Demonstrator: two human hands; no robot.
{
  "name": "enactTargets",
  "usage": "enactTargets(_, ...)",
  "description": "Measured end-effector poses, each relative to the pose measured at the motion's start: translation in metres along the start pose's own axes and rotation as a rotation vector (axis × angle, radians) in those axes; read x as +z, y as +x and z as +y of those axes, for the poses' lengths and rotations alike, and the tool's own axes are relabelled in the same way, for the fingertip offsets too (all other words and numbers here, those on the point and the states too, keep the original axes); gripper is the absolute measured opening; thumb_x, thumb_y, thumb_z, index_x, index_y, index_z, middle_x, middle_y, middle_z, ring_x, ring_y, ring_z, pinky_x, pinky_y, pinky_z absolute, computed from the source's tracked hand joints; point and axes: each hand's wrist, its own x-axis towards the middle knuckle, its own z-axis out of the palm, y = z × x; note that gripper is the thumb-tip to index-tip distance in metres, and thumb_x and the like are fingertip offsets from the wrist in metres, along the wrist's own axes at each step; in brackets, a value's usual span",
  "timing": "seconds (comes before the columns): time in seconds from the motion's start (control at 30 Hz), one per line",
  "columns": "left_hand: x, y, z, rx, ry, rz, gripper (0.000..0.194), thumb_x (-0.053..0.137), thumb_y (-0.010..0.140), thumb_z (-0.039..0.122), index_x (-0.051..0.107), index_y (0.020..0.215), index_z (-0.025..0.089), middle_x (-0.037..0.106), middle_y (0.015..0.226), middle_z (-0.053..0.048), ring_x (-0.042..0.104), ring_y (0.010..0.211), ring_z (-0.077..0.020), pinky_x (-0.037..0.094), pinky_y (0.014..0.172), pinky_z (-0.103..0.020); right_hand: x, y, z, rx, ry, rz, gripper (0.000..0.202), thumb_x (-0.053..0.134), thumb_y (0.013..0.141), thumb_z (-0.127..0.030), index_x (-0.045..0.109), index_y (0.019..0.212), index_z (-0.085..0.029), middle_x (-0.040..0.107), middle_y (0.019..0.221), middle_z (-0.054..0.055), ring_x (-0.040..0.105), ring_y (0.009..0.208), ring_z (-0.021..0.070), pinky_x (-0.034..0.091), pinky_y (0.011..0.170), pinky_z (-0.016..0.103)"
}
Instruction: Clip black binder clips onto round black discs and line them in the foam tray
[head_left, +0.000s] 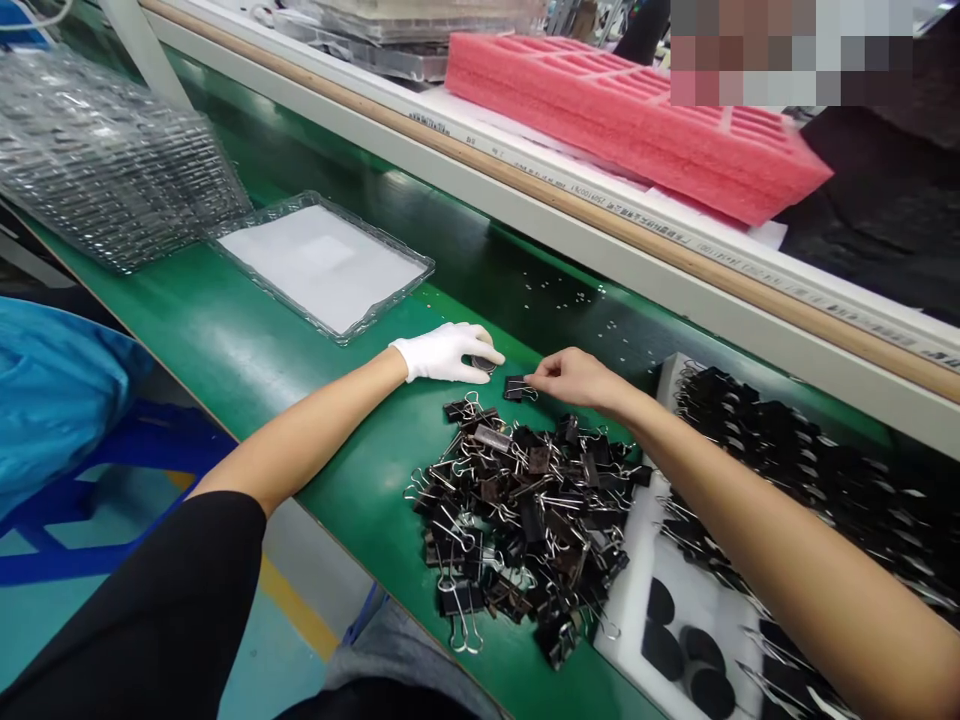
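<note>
My left hand [448,353], in a white glove, has its fingers closed round a small dark round disc [484,363] just above the green tabletop. Bare and pinched, my right hand [571,378] holds a black binder clip [519,388] by its wire handle, close to the left fingertips. Nearer to me lies a heap of black binder clips [532,500], with silver wire handles pointing every way. At the right, a white foam tray [626,590] holds loose black discs [703,650] and many more clips, partly covered by my right forearm.
Left of my hands lies a clear plastic tray with a white sheet [322,262]. Beyond it rises a stack of clear trays [112,160]. A pale rail [480,150] edges the bench, with pink foam [622,120] behind it. Blue stools [142,460] stand at the left.
</note>
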Motion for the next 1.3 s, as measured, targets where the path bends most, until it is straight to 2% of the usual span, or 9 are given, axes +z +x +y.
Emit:
enactTargets(0.1, -0.007, -0.004, 0.001, -0.048, 0.044, -0.067, 0.069, 0.062, 0.094, 0.049, 0.046, 0.16, 0.034, 0.056, 0.15, -0.009, 0.055, 0.129, -0.03, 0.042, 0.11, -0.04, -0.003, 0.004, 0.005, -0.009, 0.014, 0.003, 0.036, 0.066, 0.091, -0.053, 0.07, 0.073, -0.022, 0.065, 0.07, 0.003, 0.058, 0.066, 0.02, 0.045, 0.063, 0.033)
enactTargets(0.17, -0.013, -0.007, 0.003, -0.048, 0.08, -0.127, 0.073, 0.059, 0.094, 0.049, 0.038, 0.163, 0.039, 0.052, 0.155, -0.007, 0.053, 0.13, -0.0308, 0.041, 0.109, -0.041, -0.003, 0.008, 0.002, 0.017, 0.016, 0.087, 0.038, 0.061, 0.094, -0.059, 0.073, 0.088, -0.022, 0.068, 0.078, 0.005, 0.062, 0.073, 0.023, 0.049, 0.07, 0.035)
enactTargets(0.27, -0.018, -0.009, 0.007, -0.056, 0.176, -0.16, 0.054, 0.053, 0.098, 0.05, 0.056, 0.15, 0.037, 0.061, 0.139, -0.008, 0.061, 0.114, -0.0285, 0.043, 0.1, -0.038, 0.0, 0.016, -0.008, 0.042, 0.027, 0.257, 0.038, 0.048, 0.102, -0.051, 0.071, 0.112, -0.024, 0.072, 0.1, 0.01, 0.066, 0.097, 0.0303, 0.052, 0.09, 0.042)
enactTargets(0.37, -0.017, -0.007, 0.013, -0.147, 0.324, -0.1, 0.058, 0.057, 0.095, 0.062, 0.061, 0.142, 0.028, 0.066, 0.119, -0.011, 0.063, 0.101, -0.0297, 0.043, 0.089, -0.038, 0.007, 0.027, -0.02, 0.072, 0.015, 0.328, 0.045, 0.035, 0.105, -0.049, 0.067, 0.127, -0.026, 0.066, 0.127, 0.015, 0.056, 0.124, 0.0394, 0.045, 0.106, 0.057)
enactTargets(0.47, -0.011, -0.005, 0.015, -0.148, 0.408, -0.024, 0.072, 0.063, 0.091, 0.065, 0.053, 0.151, 0.027, 0.061, 0.132, -0.015, 0.06, 0.109, -0.0332, 0.042, 0.088, -0.039, 0.018, 0.039, -0.028, 0.096, 0.017, 0.357, 0.05, 0.029, 0.106, -0.051, 0.064, 0.132, -0.027, 0.055, 0.141, 0.017, 0.044, 0.137, 0.0418, 0.036, 0.114, 0.065)
enactTargets(0.53, -0.007, -0.005, 0.013, -0.112, 0.388, -0.04, 0.062, 0.06, 0.094, 0.063, 0.058, 0.145, 0.028, 0.061, 0.131, -0.013, 0.06, 0.108, -0.032, 0.042, 0.086, -0.038, 0.027, 0.046, -0.03, 0.107, 0.043, 0.386, 0.052, 0.028, 0.106, -0.053, 0.063, 0.133, -0.027, 0.048, 0.146, 0.017, 0.038, 0.142, 0.0413, 0.029, 0.118, 0.067)
enactTargets(0.67, -0.002, -0.003, 0.011, -0.106, 0.324, -0.092, 0.047, 0.058, 0.098, 0.063, 0.068, 0.118, 0.022, 0.064, 0.116, -0.011, 0.062, 0.094, -0.0276, 0.041, 0.077, -0.036, 0.044, 0.052, -0.025, 0.117, 0.119, 0.406, 0.06, 0.022, 0.105, -0.059, 0.062, 0.134, -0.026, 0.043, 0.149, 0.018, 0.031, 0.146, 0.0424, 0.021, 0.12, 0.072)
enactTargets(0.9, 0.003, 0.003, 0.026, -0.13, 0.286, -0.152, 0.046, 0.058, 0.1, 0.059, 0.065, 0.119, 0.018, 0.062, 0.121, -0.014, 0.063, 0.096, -0.0283, 0.043, 0.08, -0.037, 0.05, 0.054, -0.01, 0.077, 0.155, 0.425, 0.069, 0.012, 0.104, -0.061, 0.061, 0.134, -0.024, 0.044, 0.147, 0.019, 0.031, 0.146, 0.0412, 0.02, 0.121, 0.072)
enactTargets(1.3, 0.022, 0.018, 0.038, -0.122, 0.227, -0.066, 0.05, 0.063, 0.097, 0.064, 0.067, 0.119, 0.019, 0.064, 0.113, -0.01, 0.064, 0.098, -0.027, 0.043, 0.085, -0.037, 0.054, 0.06, -0.001, 0.171, 0.23, 0.401, 0.07, 0.007, 0.104, -0.063, 0.06, 0.134, -0.027, 0.042, 0.148, 0.016, 0.028, 0.148, 0.0395, 0.018, 0.123, 0.069)
